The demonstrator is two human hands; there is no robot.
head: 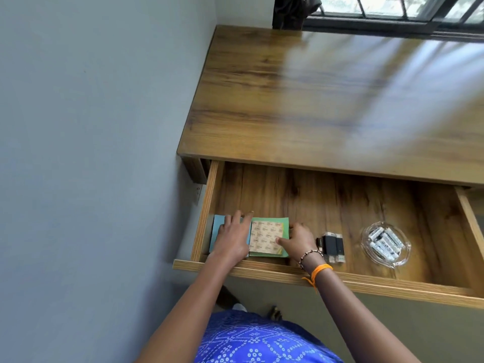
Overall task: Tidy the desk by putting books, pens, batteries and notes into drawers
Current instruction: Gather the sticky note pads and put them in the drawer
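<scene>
The wooden drawer (288, 189) is pulled out below the desk top. In its front left corner lie two pads of notes: a blue pad (218, 226) and a green pad (265, 238) with a patterned tan backing on top. My left hand (234, 238) lies flat on the blue pad, fingers spread, touching the green pad's left edge. My right hand (297, 241) grips the green pad's right edge, thumb on top. Further right in the drawer sit black USB sticks (332, 244) and a clear glass dish (385, 243) holding several white batteries.
The desk top (327, 100) shows bare wood with window glare. A grey wall (91, 153) stands close on the left, with a socket (198, 191) beside the drawer. A barred window (392, 14) runs along the back. A second drawer's edge (471, 221) shows at right.
</scene>
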